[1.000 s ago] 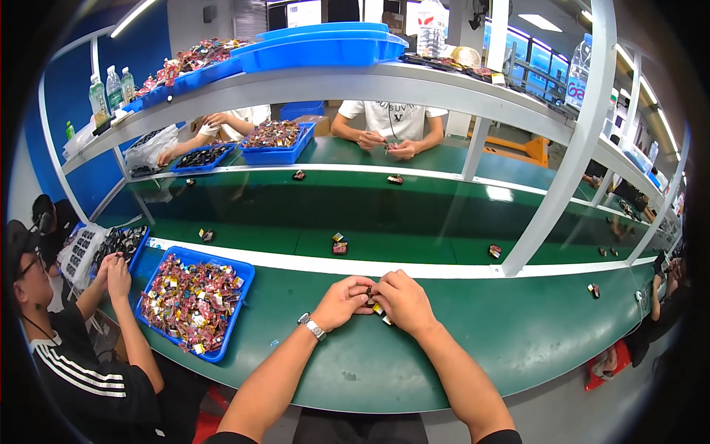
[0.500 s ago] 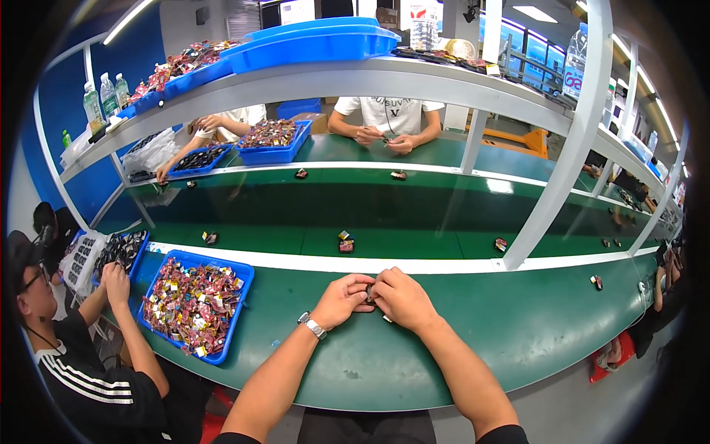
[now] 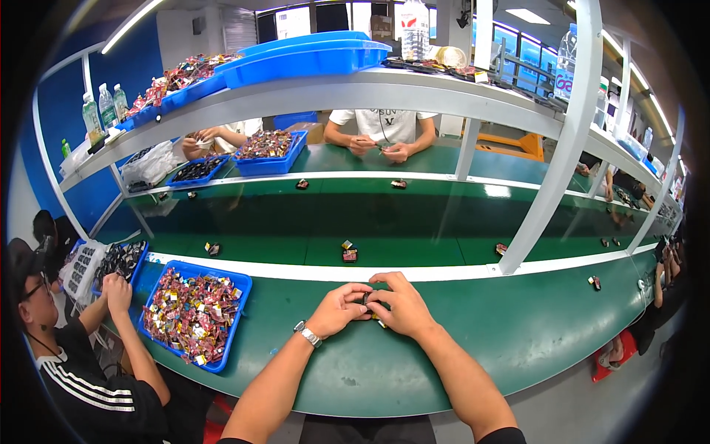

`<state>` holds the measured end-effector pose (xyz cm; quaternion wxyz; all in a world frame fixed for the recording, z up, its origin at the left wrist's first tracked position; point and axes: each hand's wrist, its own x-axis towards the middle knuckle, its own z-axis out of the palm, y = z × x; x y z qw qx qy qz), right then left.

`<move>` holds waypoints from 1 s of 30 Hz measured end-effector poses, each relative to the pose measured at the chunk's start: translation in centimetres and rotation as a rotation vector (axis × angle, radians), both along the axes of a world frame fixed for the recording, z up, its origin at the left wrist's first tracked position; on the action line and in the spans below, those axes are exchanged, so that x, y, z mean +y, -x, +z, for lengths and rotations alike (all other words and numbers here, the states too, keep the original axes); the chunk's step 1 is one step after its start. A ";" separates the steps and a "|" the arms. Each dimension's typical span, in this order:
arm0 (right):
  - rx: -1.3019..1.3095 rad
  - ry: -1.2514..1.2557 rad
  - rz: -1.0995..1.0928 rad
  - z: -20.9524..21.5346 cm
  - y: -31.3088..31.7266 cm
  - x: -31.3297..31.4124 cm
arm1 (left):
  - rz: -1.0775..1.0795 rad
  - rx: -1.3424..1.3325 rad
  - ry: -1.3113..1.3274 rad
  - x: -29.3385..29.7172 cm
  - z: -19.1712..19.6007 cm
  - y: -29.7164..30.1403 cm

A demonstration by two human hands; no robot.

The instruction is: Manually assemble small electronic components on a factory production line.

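My left hand (image 3: 339,311), with a metal watch (image 3: 308,334) on its wrist, is closed on a small black plastic part (image 3: 365,299) just above the green worktop. Most of that part hides behind my fingers. Opposite it, my right hand (image 3: 403,308) presses thumb and fingertips to the same part, its index finger arched up. A small yellow-and-white bit (image 3: 379,321) shows under my right fingers; whether it is joined to the black part cannot be told.
To the left, a blue tray (image 3: 242,300) is heaped with small red, yellow and white pieces. A person (image 3: 96,362) sits beyond it. Ahead, a green belt (image 3: 414,248) carries small assemblies (image 3: 349,253), below a metal shelf (image 3: 310,95). A slanted post (image 3: 543,166) stands at right.
My right fingers have shifted on the black part, the index finger now higher and more arched. The whole view has tilted slightly. Across the belt, a person's hand has lifted from beside the tray.
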<state>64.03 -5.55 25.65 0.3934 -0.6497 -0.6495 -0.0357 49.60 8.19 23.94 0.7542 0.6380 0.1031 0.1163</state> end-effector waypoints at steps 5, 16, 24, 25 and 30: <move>0.094 0.043 0.069 0.2 -0.4 -0.5 | -0.002 0.040 0.035 0.0 0.1 -0.1; 0.188 0.089 0.081 -0.5 -0.3 -0.6 | 0.038 0.038 0.001 -0.3 0.0 -0.2; 0.153 0.039 -0.002 -0.7 0.5 -0.3 | 0.052 0.012 0.028 0.0 -0.4 -0.2; 0.156 0.021 -0.001 -0.8 0.5 -0.3 | 0.052 0.008 0.031 0.0 -0.5 -0.2; 0.168 0.018 0.010 -0.7 0.6 -0.3 | 0.040 -0.007 0.039 0.1 -0.5 -0.1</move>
